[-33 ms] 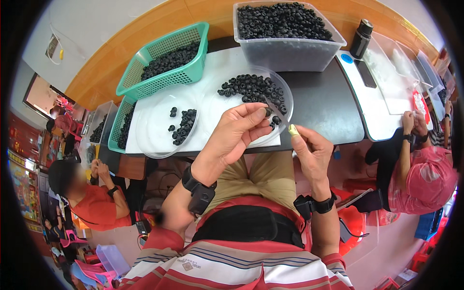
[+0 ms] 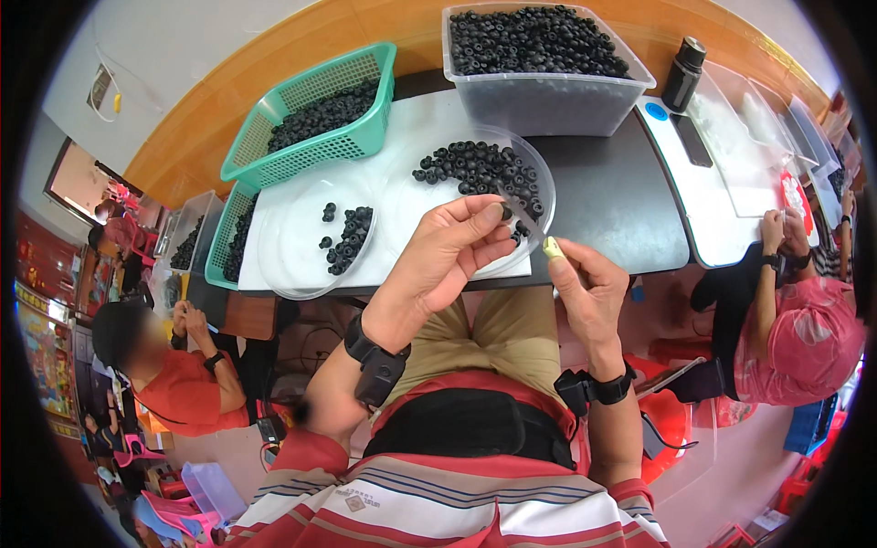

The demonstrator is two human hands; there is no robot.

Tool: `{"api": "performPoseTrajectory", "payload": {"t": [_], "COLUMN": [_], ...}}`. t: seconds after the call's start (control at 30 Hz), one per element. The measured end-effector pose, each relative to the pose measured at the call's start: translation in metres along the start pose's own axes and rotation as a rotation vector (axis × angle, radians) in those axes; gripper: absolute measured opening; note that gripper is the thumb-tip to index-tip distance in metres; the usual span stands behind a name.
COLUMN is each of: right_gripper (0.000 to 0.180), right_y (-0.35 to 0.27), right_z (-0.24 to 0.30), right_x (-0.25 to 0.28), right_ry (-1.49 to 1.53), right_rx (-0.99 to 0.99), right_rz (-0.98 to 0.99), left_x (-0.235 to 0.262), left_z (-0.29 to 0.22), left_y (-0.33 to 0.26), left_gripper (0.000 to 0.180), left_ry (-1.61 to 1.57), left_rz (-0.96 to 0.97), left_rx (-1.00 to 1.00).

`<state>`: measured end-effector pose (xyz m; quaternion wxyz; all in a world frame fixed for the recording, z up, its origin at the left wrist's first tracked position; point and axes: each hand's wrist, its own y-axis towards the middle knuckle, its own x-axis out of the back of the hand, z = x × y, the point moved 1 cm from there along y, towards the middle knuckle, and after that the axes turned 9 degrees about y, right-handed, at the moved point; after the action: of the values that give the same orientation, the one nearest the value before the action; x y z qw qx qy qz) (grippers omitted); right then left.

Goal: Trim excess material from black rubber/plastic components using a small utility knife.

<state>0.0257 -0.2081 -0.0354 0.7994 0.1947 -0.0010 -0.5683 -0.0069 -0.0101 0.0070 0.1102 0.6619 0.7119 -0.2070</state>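
Observation:
My left hand (image 2: 448,245) is closed in a pinch, holding a small round black part (image 2: 506,212) between thumb and forefinger. In my right hand (image 2: 589,283) is a thin-bladed knife (image 2: 524,217) with yellow wrapping at its grip. Its blade slants up to the left and meets or lies right beside the pinched part; which of these I cannot tell. Both hands are above the near edge of a clear round tray (image 2: 551,183) with many loose black ring-shaped parts (image 2: 484,169). To the left, another clear round tray (image 2: 285,239) carries a smaller group of them.
A green basket (image 2: 315,151) and a clear tub (image 2: 548,102), both with black parts, stand at the back. Right of them are a black bottle (image 2: 683,73) and a phone (image 2: 692,140). One person (image 2: 187,384) sits at left, another (image 2: 795,338) at right.

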Motion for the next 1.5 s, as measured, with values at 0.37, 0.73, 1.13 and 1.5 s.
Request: {"api": "performPoseTrajectory", "payload": {"t": [0.37, 0.73, 1.13, 1.5], "right_gripper": [0.027, 0.026, 0.030, 0.028], "right_y": [0.000, 0.002, 0.014, 0.020], "right_z": [0.007, 0.019, 0.003, -0.013], "right_x": [-0.010, -0.009, 0.013, 0.023], "right_ry": [-0.234, -0.265, -0.114, -0.127], "right_rx": [0.308, 0.346, 0.126, 0.086], "right_rz": [0.078, 0.073, -0.082, -0.098], "left_x": [-0.005, -0.014, -0.006, 0.067], "left_z": [0.003, 0.002, -0.008, -0.044], "left_y": [-0.010, -0.017, -0.039, -0.084], "left_gripper": [0.017, 0.020, 0.022, 0.019], "left_ry": [-0.345, -0.288, -0.299, 0.840], "left_rz": [0.081, 0.082, 0.103, -0.550], "left_rx": [0.024, -0.025, -0.068, -0.481]}}
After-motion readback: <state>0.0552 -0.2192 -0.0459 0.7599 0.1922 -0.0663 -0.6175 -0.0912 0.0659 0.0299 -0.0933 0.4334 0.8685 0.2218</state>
